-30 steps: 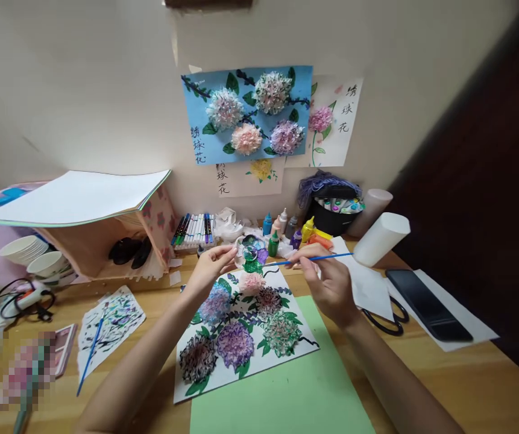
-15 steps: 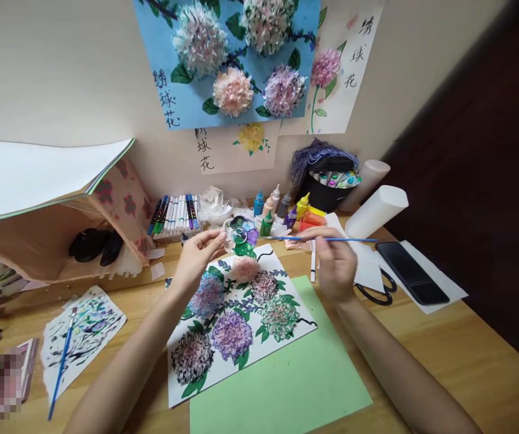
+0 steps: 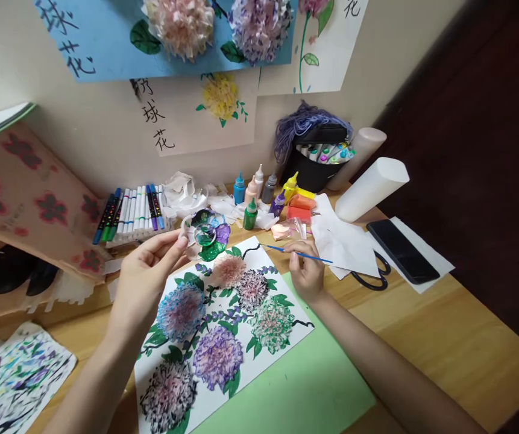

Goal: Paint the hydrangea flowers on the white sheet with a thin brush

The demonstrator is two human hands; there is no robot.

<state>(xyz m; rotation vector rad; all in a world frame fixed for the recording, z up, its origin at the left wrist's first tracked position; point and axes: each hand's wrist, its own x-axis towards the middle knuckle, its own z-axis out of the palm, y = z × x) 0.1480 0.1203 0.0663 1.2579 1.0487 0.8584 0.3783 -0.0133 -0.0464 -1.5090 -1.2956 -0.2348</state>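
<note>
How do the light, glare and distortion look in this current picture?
Head view: soft shadow on the green sheet; head view: small highlights on the paint palette; head view: the patterned box looks stretched toward the left edge, suggesting a wide lens.

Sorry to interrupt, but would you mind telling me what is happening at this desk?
A person's left hand holds a paint palette by the far edge of a flower picture. The right hand holds a thin blue paintbrush, its tip by a dark line on the flower picture; contact is unclear. The flower picture overlaps a green sheet.
</note>
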